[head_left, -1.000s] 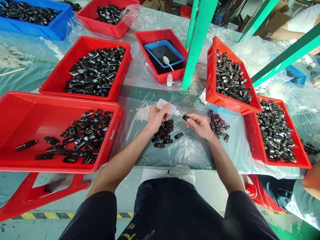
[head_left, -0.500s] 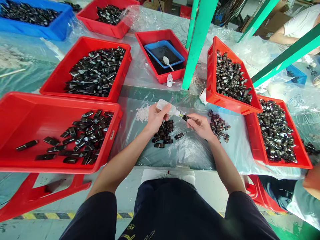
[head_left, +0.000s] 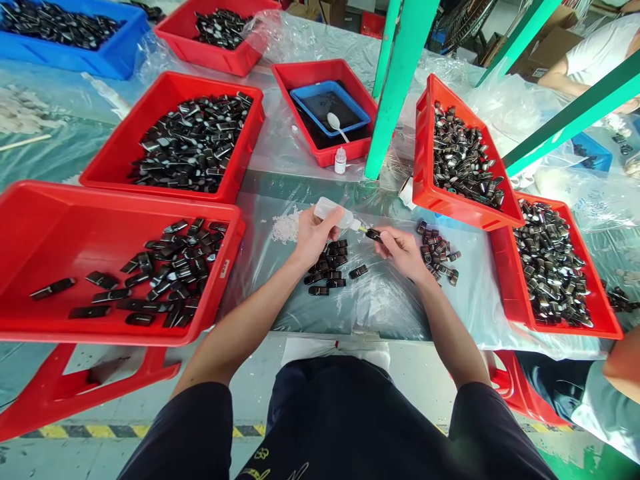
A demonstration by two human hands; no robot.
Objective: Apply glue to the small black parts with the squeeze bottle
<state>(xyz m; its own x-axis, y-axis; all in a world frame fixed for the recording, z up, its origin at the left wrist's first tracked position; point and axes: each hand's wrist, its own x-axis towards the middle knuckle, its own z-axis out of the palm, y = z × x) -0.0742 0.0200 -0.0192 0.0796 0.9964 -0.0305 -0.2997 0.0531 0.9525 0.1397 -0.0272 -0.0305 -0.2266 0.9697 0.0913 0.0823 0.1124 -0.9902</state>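
Observation:
My left hand is closed around a translucent white squeeze bottle, tilted so its thin nozzle points right and down. The nozzle tip meets, or nearly meets, a small glossy black piece pinched in my right hand. Below my left hand lies a cluster of black pieces on the plastic sheet, with a single piece a little apart to the right. Another heap of small dark brown-black pieces sits just right of my right hand. White granules are scattered left of the bottle.
Red bins of black pieces stand left and right. Behind, a red bin holds a blue tray and a white spoon, beside a small bottle. A green post rises from the table. Other people are at the right.
The black piece in my right hand has turned slightly and more of it shows past the fingers. The bottle stays at it, and both hands have barely shifted.

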